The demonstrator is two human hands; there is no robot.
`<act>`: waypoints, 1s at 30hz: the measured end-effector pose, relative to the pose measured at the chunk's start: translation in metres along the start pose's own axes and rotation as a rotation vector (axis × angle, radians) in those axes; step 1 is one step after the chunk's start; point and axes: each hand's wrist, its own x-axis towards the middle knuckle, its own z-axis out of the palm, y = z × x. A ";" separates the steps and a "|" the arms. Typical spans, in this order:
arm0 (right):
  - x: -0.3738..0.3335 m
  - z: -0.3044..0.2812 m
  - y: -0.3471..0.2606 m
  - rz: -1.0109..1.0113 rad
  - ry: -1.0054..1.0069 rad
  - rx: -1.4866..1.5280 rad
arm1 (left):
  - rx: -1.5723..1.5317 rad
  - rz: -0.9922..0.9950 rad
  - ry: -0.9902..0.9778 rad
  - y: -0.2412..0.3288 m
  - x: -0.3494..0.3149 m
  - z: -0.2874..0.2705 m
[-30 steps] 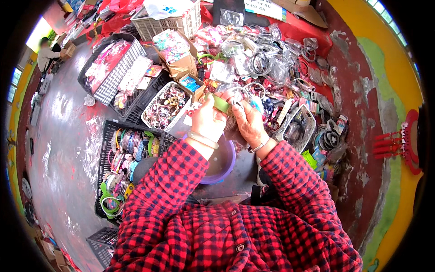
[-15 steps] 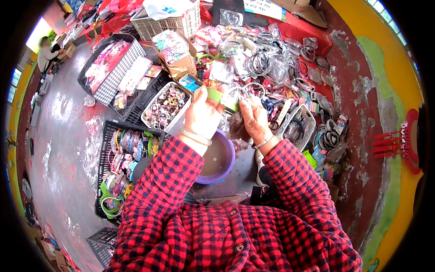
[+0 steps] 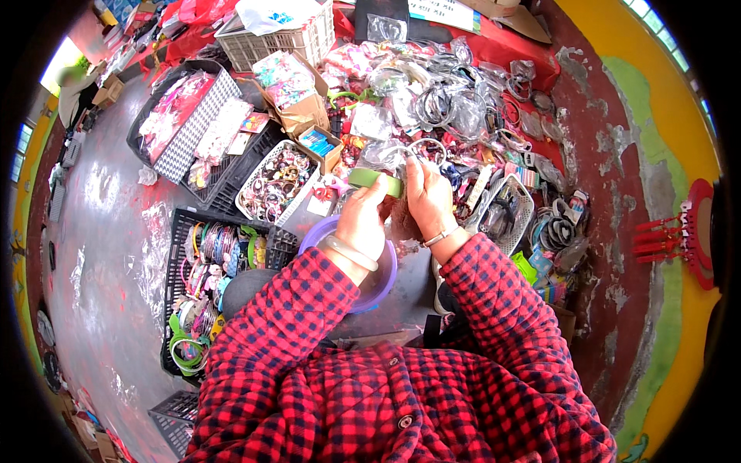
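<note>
My left hand (image 3: 363, 221) is closed at the near side of a wide green band (image 3: 376, 181), fingers curled inward. Close beside it, my right hand (image 3: 429, 199) is also closed, thumb and fingers pinched together at the band's right end. A brown, fuzzy-looking piece (image 3: 402, 224) hangs between the two hands; whether it is joined to the band is hidden. Under my left hand and wrist stands a purple basin (image 3: 386, 287), partly covered by my arm. Beyond the hands lies a heap of bagged hair accessories (image 3: 455, 108).
A black crate of headbands (image 3: 179, 262) sits at left. Nearby are a white basket of hair ties (image 3: 297, 202), a small box with blue packets (image 3: 330, 158) and a white basket (image 3: 519, 194) at right. A person (image 3: 73, 96) is far left.
My left hand has moved right and nearer, turning the green band so its long side faces me. My right hand has shifted slightly up. The far person has changed posture.
</note>
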 end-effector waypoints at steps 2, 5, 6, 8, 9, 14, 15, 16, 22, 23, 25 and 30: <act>0.004 0.006 0.012 0.102 -0.041 0.110 | -0.009 -0.036 -0.037 0.001 0.000 -0.004; 0.012 0.026 0.058 0.359 -0.180 0.463 | 0.117 0.026 -0.090 -0.001 0.002 -0.008; 0.013 0.023 0.053 0.413 -0.200 0.520 | 0.184 0.068 -0.103 -0.002 0.002 -0.009; 0.014 0.015 0.045 0.522 -0.239 0.634 | 0.036 -0.013 -0.055 0.000 0.004 -0.007; 0.014 0.009 0.040 0.640 -0.198 0.754 | -0.038 -0.054 -0.036 0.001 0.006 -0.005; 0.005 -0.004 0.020 -0.043 -0.063 0.483 | -0.102 -0.059 0.044 0.005 0.015 -0.014; -0.004 -0.009 -0.003 -0.148 -0.045 0.253 | -0.152 -0.061 0.000 0.004 0.013 -0.013; -0.009 -0.012 -0.018 -0.248 -0.025 0.022 | -0.201 -0.066 -0.046 0.004 0.010 -0.010; -0.007 -0.004 -0.008 -0.075 -0.075 -0.065 | -0.195 -0.162 -0.036 0.003 0.003 -0.003; -0.003 0.001 0.001 -0.070 -0.041 -0.019 | -0.195 -0.170 -0.041 0.003 0.004 -0.005; 0.009 0.015 0.036 0.118 -0.143 0.352 | -0.153 -0.151 -0.052 0.004 0.005 -0.010; 0.026 -0.012 0.054 0.688 -0.085 1.263 | -0.213 -0.137 0.067 0.023 0.010 -0.004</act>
